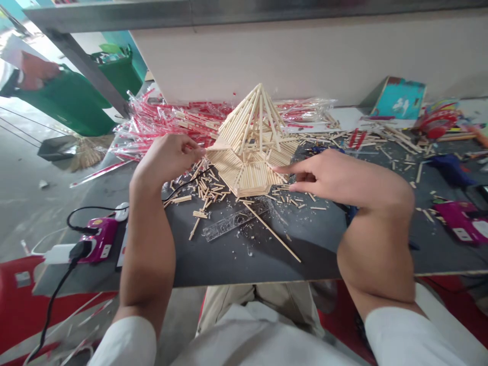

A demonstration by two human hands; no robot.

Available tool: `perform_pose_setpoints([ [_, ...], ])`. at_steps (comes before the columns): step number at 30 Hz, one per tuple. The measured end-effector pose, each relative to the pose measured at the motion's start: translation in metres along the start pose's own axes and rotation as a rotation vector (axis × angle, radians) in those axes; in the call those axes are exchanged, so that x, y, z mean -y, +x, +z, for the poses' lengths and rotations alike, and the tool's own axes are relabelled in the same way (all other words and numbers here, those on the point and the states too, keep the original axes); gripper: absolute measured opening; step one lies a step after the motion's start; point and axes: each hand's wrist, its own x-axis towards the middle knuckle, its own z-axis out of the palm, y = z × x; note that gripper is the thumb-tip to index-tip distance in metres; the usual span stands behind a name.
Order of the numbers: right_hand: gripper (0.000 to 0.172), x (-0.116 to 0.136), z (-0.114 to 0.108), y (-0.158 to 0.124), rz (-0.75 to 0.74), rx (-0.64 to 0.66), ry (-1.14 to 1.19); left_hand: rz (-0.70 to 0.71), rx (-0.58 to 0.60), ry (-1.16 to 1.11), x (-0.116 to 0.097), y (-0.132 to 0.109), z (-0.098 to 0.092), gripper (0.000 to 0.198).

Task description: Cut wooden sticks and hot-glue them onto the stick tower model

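Note:
A pagoda-like model of pale wooden sticks point(253, 175) stands on the dark table, with a pointed, partly open top above a wide, sloping lower roof. At the lower roof's left corner, my left hand point(170, 157) has its fingers pinched together; whatever is between them is too small to make out. My right hand point(324, 175) touches the roof's right side with its index finger stretched out, the other fingers curled below and no object visible in them. In front of the model lie a clear ruler point(229, 223) and one long stick point(272, 233).
Cut stick pieces point(213, 190) are scattered around the model. Red and clear wrappers point(171, 122) are heaped behind it. Purple power strips point(102, 239) sit at both sides, with a black cable near my left arm. A teal box point(400, 99) stands at the back right.

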Motion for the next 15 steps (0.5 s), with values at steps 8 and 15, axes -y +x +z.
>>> perform_pose_setpoints([
  [8,0.034,-0.006,-0.007,-0.016,-0.035,-0.019,0.066,0.007,0.013,-0.013,0.005,0.001,0.001,0.035],
  [15,0.043,0.001,0.0,0.001,-0.084,-0.084,0.067,0.009,0.029,-0.003,0.002,0.001,0.001,0.034],
])
